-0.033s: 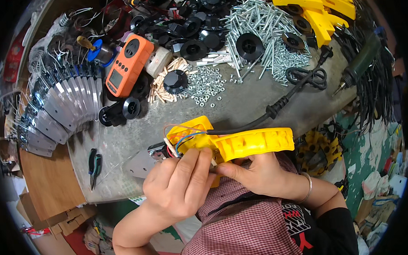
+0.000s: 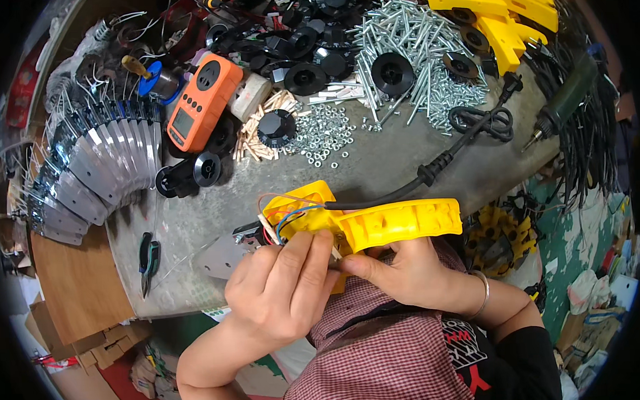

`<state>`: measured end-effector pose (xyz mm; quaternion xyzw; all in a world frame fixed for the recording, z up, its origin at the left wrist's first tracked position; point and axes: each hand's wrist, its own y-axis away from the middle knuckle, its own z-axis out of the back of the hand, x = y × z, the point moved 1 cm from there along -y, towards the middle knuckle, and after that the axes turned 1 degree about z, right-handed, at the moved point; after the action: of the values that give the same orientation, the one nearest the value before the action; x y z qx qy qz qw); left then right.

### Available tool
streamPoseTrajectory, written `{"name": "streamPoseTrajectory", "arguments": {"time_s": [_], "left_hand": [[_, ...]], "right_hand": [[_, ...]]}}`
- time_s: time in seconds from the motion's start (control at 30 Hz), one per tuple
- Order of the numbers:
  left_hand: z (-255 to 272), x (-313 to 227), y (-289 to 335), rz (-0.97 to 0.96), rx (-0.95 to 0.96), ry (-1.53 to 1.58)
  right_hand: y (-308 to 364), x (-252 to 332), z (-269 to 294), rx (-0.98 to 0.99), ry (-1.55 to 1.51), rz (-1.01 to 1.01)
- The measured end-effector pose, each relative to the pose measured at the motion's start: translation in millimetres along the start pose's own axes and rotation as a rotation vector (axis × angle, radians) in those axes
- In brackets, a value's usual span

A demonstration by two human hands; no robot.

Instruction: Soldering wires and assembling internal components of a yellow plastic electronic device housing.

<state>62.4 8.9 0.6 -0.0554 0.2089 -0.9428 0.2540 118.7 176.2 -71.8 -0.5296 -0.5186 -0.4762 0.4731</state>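
My right hand [image 2: 400, 275] grips a yellow plastic handle shell [image 2: 402, 222] from below, its thumb on the near edge. The shell is hollow side up at the table's front edge. My left hand [image 2: 284, 282] is closed, its fingertips pressed together inside the shell beside my right thumb. A small pale piece shows at those fingertips; what they pinch is mostly hidden. Blue, red and brown wires [image 2: 292, 214] curve through the shell's left part. A black power cord [image 2: 387, 198] runs into it. A grey metal plate [image 2: 227, 254] adjoins the shell on the left, partly behind my left hand.
Pliers [image 2: 149, 264] lie at the left. Behind are an orange meter [image 2: 204, 102], hex nuts [image 2: 323, 135], long screws [image 2: 413, 48] and black knobs [image 2: 305, 78]. A row of metal plates [image 2: 100, 165] stands far left. A green power screwdriver [image 2: 566, 96] hangs at the right near yellow shells [image 2: 500, 17].
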Motion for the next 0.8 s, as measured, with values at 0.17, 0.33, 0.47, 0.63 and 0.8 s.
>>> {"name": "streamPoseTrajectory", "arguments": {"time_s": [0.17,0.33,0.47,0.63,0.8], "left_hand": [[5.4,-8.0,-3.2,0.134,0.028,0.052],[7.6,-9.5,-4.2,0.13,0.061,0.025],[10.3,-9.0,-6.9,0.138,0.072,0.039],[12.7,-8.4,-7.9,0.157,0.101,0.065],[9.2,-3.1,-5.4,0.132,0.078,0.068]], "right_hand": [[-2.4,5.2,-0.6,-0.022,-0.017,-0.007],[-1.9,4.9,-2.5,-0.02,-0.001,-0.054],[-1.8,4.4,-1.4,-0.021,0.018,-0.074],[-3.3,5.9,-3.1,-0.019,-0.031,-0.071],[-5.8,6.4,-2.4,-0.031,-0.005,-0.076]]}}
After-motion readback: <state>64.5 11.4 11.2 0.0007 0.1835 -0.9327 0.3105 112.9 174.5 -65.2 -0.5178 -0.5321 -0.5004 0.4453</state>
